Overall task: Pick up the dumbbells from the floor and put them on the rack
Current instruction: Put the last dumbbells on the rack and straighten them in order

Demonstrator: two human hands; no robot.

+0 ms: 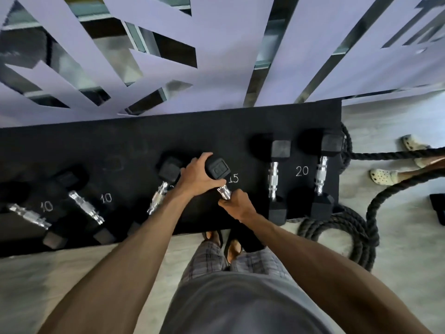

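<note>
Head view: white chalk mark (233, 178) reads "15"

Left hand (199, 174) grasps one head of the black hexagonal rubber dumbbell (218, 168); right hand (237, 206) is curled round its chrome handle. It is tilted over the flat black rack (216, 131), beside this mark

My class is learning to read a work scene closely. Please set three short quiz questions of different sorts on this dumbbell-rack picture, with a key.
1. True or false: the left hand grips the far head of a dumbbell at the rack.
2. Multiple choice: which chalked number lies just right of that dumbbell? A: 10. B: 15. C: 20.
3. Fill in: the right hand grips the same dumbbell by its metal ____.

Key: 1 true; 2 B, the chalked 15; 3 handle.
</note>
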